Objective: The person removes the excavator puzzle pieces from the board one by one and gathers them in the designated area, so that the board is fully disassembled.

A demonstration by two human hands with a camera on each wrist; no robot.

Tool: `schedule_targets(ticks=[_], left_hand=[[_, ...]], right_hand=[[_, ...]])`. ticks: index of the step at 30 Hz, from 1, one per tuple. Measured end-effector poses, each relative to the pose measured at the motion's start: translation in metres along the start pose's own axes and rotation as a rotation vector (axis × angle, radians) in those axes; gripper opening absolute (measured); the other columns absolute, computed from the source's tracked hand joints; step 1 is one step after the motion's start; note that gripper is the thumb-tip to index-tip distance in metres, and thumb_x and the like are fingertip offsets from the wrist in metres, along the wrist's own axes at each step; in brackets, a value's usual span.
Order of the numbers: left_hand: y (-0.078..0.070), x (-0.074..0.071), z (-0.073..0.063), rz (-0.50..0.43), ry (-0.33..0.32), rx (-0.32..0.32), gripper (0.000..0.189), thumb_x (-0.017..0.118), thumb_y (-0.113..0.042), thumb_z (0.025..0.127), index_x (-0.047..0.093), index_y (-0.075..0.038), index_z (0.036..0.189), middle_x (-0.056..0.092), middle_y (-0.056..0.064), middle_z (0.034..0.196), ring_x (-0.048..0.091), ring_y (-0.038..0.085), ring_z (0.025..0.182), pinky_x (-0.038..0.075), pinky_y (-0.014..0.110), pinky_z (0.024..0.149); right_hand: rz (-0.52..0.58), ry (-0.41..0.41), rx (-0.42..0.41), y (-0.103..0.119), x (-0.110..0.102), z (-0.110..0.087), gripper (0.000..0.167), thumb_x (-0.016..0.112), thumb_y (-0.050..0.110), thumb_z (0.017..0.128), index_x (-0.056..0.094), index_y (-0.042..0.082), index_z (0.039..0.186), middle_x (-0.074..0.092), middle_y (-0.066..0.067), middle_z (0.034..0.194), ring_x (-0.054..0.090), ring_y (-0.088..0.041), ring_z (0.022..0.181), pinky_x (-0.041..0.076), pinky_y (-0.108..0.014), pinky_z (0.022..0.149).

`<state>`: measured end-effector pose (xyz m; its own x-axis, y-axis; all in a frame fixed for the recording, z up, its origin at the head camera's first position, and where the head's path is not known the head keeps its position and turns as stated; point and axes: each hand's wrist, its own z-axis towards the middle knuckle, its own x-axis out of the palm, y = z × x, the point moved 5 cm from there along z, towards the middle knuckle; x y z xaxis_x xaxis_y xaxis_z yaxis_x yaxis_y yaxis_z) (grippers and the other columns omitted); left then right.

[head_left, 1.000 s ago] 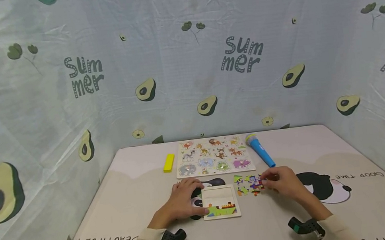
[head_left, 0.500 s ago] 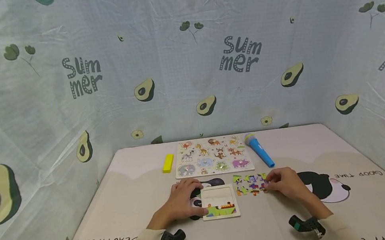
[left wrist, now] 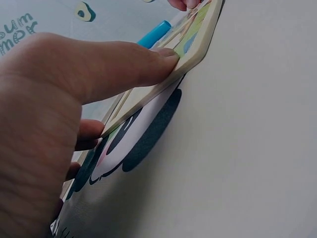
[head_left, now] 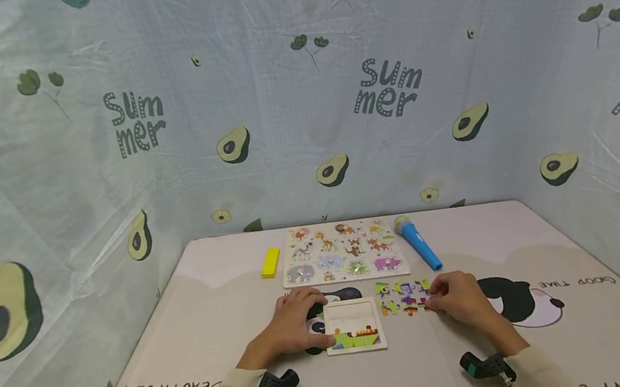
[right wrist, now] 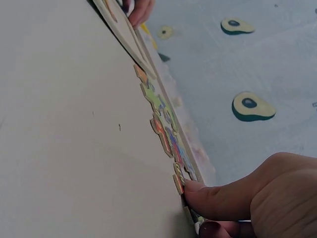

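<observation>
A small wooden puzzle tray lies in the middle of the table in the head view, its near part filled with a green picture strip. My left hand holds its left side, the thumb on top of the rim near the front and the fingers by the far corner. Just right of the tray lie several loose jigsaw pieces, in rows. At their right end my right hand pinches a puzzle piece between thumb and fingers, low at the tabletop. Those fingers partly hide the piece.
Behind the tray lies a larger animal peg puzzle board. To its right is a blue toy microphone, to its left a yellow block. A printed curtain rises at the table's back edge.
My right hand has shifted slightly right and toward me, uncovering more pieces at the right end of the rows. The left hand and the tray stay in place.
</observation>
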<state>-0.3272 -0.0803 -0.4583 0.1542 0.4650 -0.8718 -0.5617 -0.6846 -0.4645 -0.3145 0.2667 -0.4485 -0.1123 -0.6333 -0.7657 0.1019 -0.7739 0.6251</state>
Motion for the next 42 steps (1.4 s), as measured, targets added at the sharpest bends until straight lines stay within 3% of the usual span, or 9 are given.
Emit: schedule_targets(ticks=[19, 26, 33, 42], left_hand=[[0.002, -0.001, 0.001, -0.009, 0.009, 0.006, 0.071, 0.073, -0.064, 0.075, 0.062, -0.022, 0.131, 0.052, 0.000, 0.144, 0.040, 0.024, 0.137, 0.029, 0.057, 0.103], [0.002, -0.003, -0.001, -0.024, 0.012, 0.013, 0.060, 0.070, -0.051, 0.081, 0.062, -0.019, 0.131, 0.051, 0.002, 0.144, 0.039, 0.026, 0.138, 0.029, 0.056, 0.102], [0.002, -0.003, -0.001, -0.029, -0.014, 0.012, 0.044, 0.068, -0.034, 0.088, 0.063, -0.017, 0.128, 0.053, 0.002, 0.141, 0.041, 0.025, 0.136, 0.029, 0.054, 0.099], [0.002, -0.003, 0.000, -0.029, -0.015, 0.006, 0.043, 0.069, -0.036, 0.088, 0.063, -0.018, 0.127, 0.054, 0.001, 0.140, 0.041, 0.024, 0.136, 0.030, 0.053, 0.100]], right_hand=[[0.011, 0.024, -0.037, 0.013, -0.002, 0.001, 0.017, 0.083, 0.013, 0.082, 0.072, 0.003, 0.092, 0.059, -0.002, 0.074, 0.052, -0.017, 0.070, 0.043, -0.026, 0.057], [0.033, 0.046, -0.102, 0.048, 0.011, 0.002, 0.017, 0.081, 0.008, 0.083, 0.073, 0.004, 0.097, 0.063, 0.000, 0.079, 0.056, -0.016, 0.074, 0.049, -0.025, 0.063], [0.021, 0.131, -0.258, 0.097, 0.037, 0.000, 0.018, 0.082, 0.007, 0.081, 0.075, 0.006, 0.098, 0.062, 0.005, 0.081, 0.053, -0.013, 0.076, 0.048, -0.024, 0.066], [0.030, 0.326, -0.379, 0.137, 0.077, -0.010, 0.018, 0.080, 0.014, 0.085, 0.076, 0.007, 0.100, 0.058, 0.007, 0.078, 0.051, -0.011, 0.071, 0.044, -0.025, 0.064]])
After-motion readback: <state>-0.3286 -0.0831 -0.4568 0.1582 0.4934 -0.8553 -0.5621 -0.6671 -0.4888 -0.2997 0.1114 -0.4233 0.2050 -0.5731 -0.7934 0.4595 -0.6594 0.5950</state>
